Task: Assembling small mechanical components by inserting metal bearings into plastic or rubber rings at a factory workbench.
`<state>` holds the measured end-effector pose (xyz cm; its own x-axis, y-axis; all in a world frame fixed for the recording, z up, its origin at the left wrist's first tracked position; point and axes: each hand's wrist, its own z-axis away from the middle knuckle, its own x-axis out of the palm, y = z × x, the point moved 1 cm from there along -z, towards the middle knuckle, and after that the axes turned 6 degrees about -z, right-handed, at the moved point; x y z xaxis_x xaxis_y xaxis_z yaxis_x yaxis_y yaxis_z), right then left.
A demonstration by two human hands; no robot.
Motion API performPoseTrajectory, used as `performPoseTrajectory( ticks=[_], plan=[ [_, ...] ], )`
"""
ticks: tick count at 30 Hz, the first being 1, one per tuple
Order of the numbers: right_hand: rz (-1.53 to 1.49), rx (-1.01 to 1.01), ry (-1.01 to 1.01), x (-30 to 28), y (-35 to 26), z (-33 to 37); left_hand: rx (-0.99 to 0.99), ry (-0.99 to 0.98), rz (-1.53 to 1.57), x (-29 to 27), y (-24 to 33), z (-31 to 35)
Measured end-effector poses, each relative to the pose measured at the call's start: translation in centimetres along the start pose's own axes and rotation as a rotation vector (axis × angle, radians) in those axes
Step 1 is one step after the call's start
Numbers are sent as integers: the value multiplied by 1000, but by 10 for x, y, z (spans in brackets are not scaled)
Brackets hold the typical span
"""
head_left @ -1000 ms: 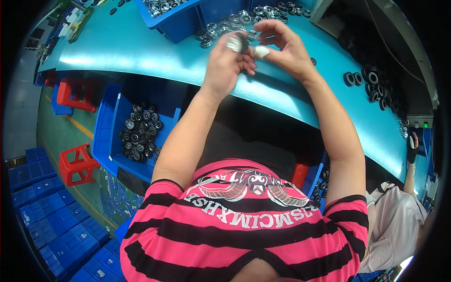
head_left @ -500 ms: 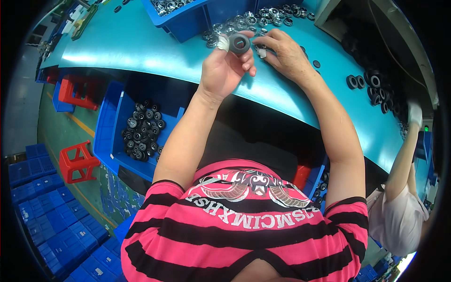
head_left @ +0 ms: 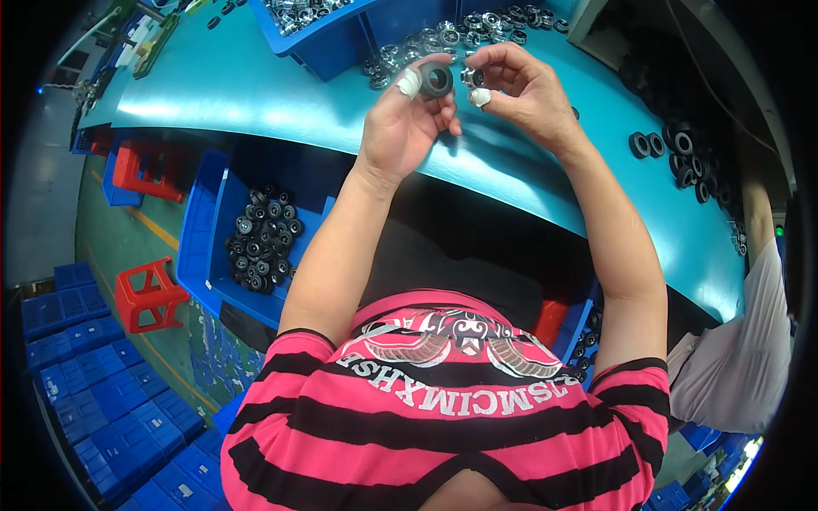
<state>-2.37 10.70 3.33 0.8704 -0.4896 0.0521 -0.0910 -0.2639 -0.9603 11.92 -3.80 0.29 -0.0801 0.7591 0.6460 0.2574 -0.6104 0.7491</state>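
Observation:
Between the thumb and fingers of my left hand (head_left: 398, 136) is a black rubber tire (head_left: 437, 79), its open hole turned toward me. White tape wraps that thumb. Just to the right, my right hand (head_left: 530, 100) pinches a small chrome wheel hub (head_left: 471, 77) between thumb and fingertips; its thumb is wrapped in white too. Hub and tire are apart, a narrow gap between them, both above the teal tabletop (head_left: 281, 100). Behind my hands lies a scatter of loose chrome hubs (head_left: 448, 36).
A blue bin (head_left: 328, 43) of chrome hubs stands on the table. Black tires (head_left: 682, 145) pile at the right. Below the table's left edge, a blue crate (head_left: 213, 238) holds finished-looking wheels. A co-worker's sleeve (head_left: 741, 349) shows at right. Red stools (head_left: 152, 294) stand on the floor.
My right hand has lifted from the tabletop with a chrome hub, which now shows beside the tire. My left hand has turned the tire slightly. The co-worker's arm has moved farther in at right.

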Motion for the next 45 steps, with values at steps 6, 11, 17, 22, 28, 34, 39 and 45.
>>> performPoseTrajectory(
  ticks=[6,11,17,22,28,34,39,45],
  plan=[
    [146,-26,14,1,-2,2,-12,4,-39,4,1,1],
    [201,-76,113,1,-2,2,-7,-22,-47,3,0,0],
    [274,-164,118,6,0,3,19,1,-166,9,-1,0],
    [213,-243,-53,13,-10,4,64,56,-184,10,-2,0],
    [253,-217,73,13,-11,5,35,28,-200,9,-4,0],
    [384,-322,57,13,-11,5,59,55,-217,5,-6,1],
    [557,-398,26,10,-10,5,99,178,-355,21,-7,-1],
    [588,-369,72,16,-10,8,137,175,-442,25,-11,-2]
  ],
)
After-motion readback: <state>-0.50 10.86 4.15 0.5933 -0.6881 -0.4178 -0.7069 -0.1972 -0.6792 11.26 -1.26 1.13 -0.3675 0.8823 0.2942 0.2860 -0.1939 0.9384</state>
